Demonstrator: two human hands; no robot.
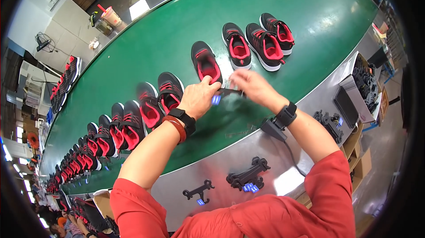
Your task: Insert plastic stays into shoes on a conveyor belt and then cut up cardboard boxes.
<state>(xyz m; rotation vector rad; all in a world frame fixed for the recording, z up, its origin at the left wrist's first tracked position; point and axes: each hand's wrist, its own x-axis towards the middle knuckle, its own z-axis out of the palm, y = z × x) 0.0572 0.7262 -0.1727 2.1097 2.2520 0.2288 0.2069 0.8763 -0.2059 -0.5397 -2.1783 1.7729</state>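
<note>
The left hand (199, 96) is closed in a pinch on a black hanger (229, 91). A small blue tag (215, 100) hangs down beside its fingers. The right hand (252, 86) is at the right end of the hanger, with its fingers bent. It is blurry, so I cannot tell if it grips the hanger or not.

The hanger is up over the green table (146, 47), just on the near side of one black and red shoe (202, 54). That shoe's toe points to the far side. I cannot tell if the left thumb touches its heel.

To the right, three more shoes (264, 47) sit close together. To the left, a long row of shoes (104, 136) runs away down the table.

On the near side is a shiny metal ledge (172, 189). One loose hanger (199, 190) lies there, and a pile of hangers (248, 174) with blue tags lies to its right. Far to the right, a white box (356, 90) is full of black things. At the far left stands a cup (111, 17) with a red straw.
</note>
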